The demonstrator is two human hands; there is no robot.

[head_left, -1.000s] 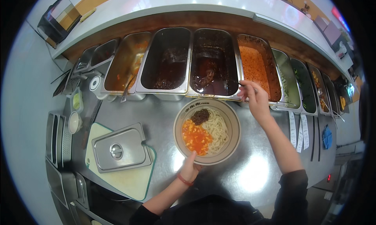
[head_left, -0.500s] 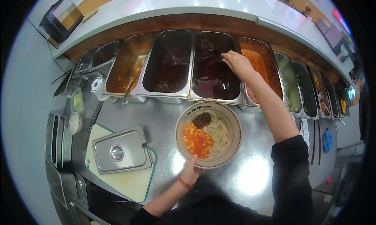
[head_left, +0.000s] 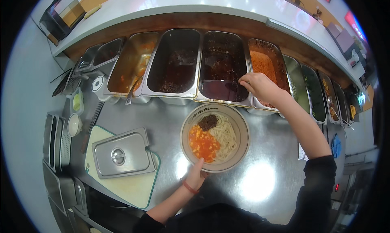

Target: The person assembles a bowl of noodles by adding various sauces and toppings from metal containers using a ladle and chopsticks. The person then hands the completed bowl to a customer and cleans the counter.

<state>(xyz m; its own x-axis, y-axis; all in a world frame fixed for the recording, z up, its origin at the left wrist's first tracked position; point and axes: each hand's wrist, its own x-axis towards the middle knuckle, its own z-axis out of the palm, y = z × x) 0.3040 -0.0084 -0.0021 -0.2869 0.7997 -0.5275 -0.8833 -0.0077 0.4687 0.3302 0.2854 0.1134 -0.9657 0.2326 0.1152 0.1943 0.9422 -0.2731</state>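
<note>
My left hand (head_left: 197, 176) grips the near rim of a wide bowl (head_left: 243, 140), thumb on the edge and fingers beneath. Inside are white noodles (head_left: 226, 137), a red-orange tomato and egg sauce (head_left: 203, 144) and a mound of dark brown minced topping (head_left: 208, 122). My right hand (head_left: 260, 86) is pinched closed above the right edge of a deep metal pan of dark brown liquid (head_left: 219, 89). What its fingertips hold, if anything, I cannot make out. Beside that pan, partly behind my right hand, sits a pan of orange-red chili-like sauce (head_left: 262, 62).
A lidded-pan cover (head_left: 122, 152) lies on a cutting board (head_left: 134, 196) at the left. Another dark pan (head_left: 172, 74) and an orange-sauced pan (head_left: 130, 76) with a ladle (head_left: 134, 89) stand in the row. A white ledge (head_left: 178, 14) runs behind; a blue cloth (head_left: 336, 145) lies right.
My right hand has moved right and nearer to me, from over the middle of the dark liquid to the pan's right edge. My left hand stays on the bowl.
</note>
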